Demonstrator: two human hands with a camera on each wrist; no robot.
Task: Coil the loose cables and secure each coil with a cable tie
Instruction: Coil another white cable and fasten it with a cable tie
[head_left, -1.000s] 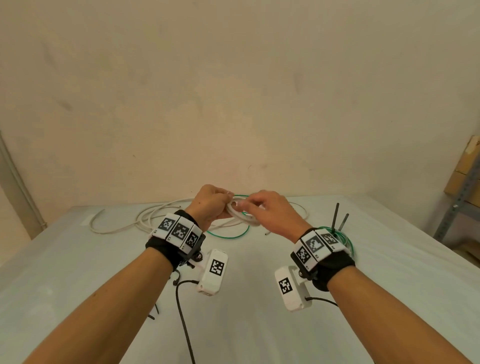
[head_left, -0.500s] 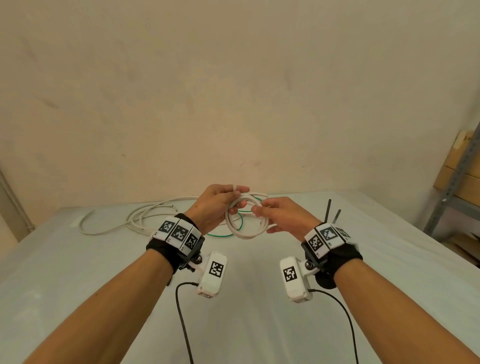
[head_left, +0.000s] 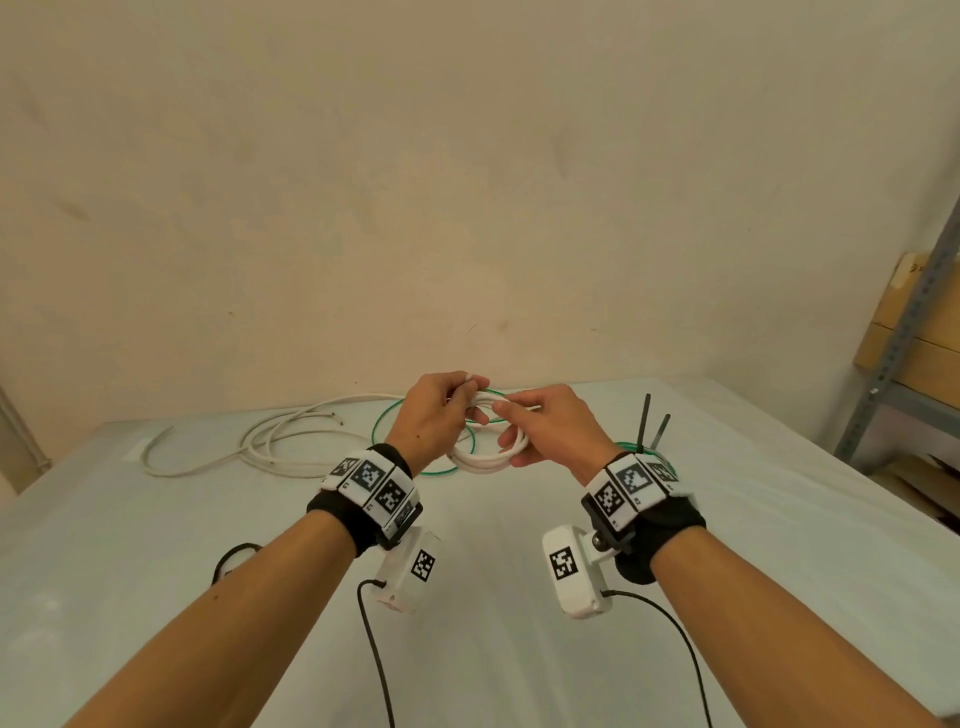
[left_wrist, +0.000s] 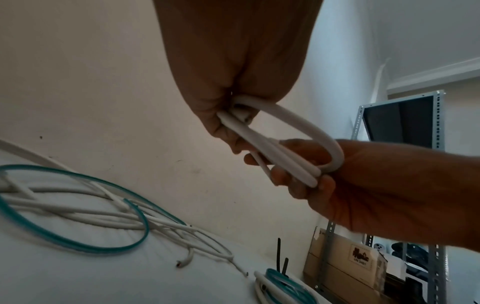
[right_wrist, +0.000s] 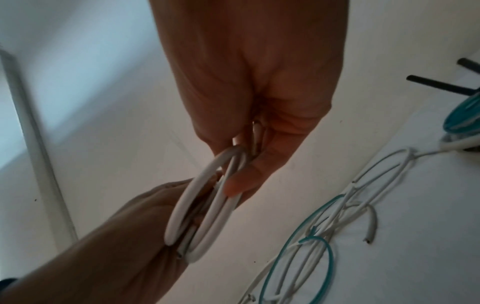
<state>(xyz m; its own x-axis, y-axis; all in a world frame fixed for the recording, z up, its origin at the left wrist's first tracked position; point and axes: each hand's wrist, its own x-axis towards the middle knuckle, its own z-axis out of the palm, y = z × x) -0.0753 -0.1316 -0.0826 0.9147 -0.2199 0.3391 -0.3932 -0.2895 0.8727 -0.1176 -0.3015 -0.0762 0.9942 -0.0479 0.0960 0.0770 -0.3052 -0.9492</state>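
A small white cable coil (head_left: 488, 457) (left_wrist: 306, 135) (right_wrist: 207, 205) hangs between both hands above the table. My left hand (head_left: 441, 410) grips its upper left part, fingers curled round the strands (left_wrist: 233, 115). My right hand (head_left: 545, 426) pinches the opposite side of the coil (right_wrist: 239, 164). Loose white cables (head_left: 280, 441) and a green cable loop (head_left: 415, 467) lie on the table behind the hands. Two black cable ties (head_left: 652, 426) stick up from a tied white and green coil (left_wrist: 280, 288) at the right.
The table (head_left: 156, 571) has a pale grey cover and ends at a beige wall. A metal shelf rack (head_left: 904, 332) with cardboard boxes stands at the right. Black leads (head_left: 374, 649) trail from the wrist cameras over the near table.
The coil, held upright as an open ring half a second ago, now lies flatter and lower between the hands. The right hand has shifted its hold along the coil.
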